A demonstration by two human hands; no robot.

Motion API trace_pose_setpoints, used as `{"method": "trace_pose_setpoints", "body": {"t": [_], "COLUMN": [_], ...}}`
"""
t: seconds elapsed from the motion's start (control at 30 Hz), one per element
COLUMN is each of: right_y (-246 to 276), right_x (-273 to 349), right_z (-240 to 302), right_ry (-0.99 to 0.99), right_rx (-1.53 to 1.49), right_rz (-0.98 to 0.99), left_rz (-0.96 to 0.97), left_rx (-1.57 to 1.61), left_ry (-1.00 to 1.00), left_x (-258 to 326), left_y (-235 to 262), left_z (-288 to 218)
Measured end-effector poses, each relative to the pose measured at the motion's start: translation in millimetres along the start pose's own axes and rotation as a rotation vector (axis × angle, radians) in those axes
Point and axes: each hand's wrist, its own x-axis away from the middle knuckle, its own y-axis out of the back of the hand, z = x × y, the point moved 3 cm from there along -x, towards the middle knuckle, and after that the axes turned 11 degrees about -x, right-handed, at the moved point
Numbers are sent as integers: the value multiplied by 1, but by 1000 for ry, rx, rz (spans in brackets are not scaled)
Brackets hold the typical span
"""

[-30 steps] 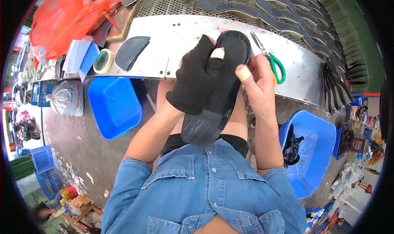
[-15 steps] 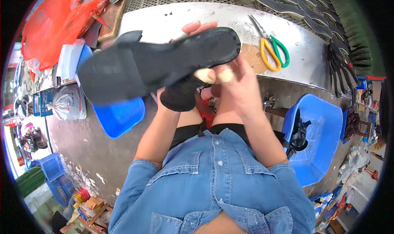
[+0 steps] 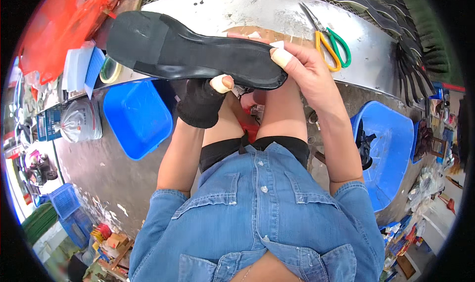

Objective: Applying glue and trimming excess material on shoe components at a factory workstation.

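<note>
A black shoe sole (image 3: 198, 56) is held above the near edge of the workbench, its broad end to the left and its narrower end to the right. My left hand (image 3: 202, 101), in a black fingerless glove with a pale wrap on the thumb, grips the sole's near edge from below; its other fingers are hidden behind it. My right hand (image 3: 309, 67) pinches the narrow end, its wrapped thumb on top and fingers behind. A small white scrap (image 3: 277, 44) shows by the right thumb. Scissors (image 3: 329, 47) with one yellow and one green handle lie on the bench to the right.
The metal bench top (image 3: 198, 10) carries a red plastic bag (image 3: 54, 34) and a tape roll (image 3: 110, 70) at left. Black strips (image 3: 413, 74) hang at the right. Below stand a blue bin (image 3: 136, 118) to the left and a larger blue bin (image 3: 388, 158) to the right.
The sole has tilted, its broad end rising and its narrow end dropping. My right hand has shifted right and up, its thumb now on the narrow end. My left hand has moved slightly left.
</note>
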Motion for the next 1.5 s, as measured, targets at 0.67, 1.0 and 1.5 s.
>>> {"method": "trace_pose_setpoints", "body": {"t": [0.67, 1.0, 1.5], "right_y": [106, -6, 1], "right_x": [36, 85, 112], "right_z": [-13, -40, -77], "right_ry": [26, 341, -5], "right_rx": [540, 1018, 973], "right_rz": [-304, 49, 210], "left_rz": [-333, -372, -394], "left_rx": [-116, -269, -19], "left_ry": [26, 62, 414], "left_x": [85, 114, 158], "left_y": [50, 61, 54], "left_z": [-8, 10, 34]}}
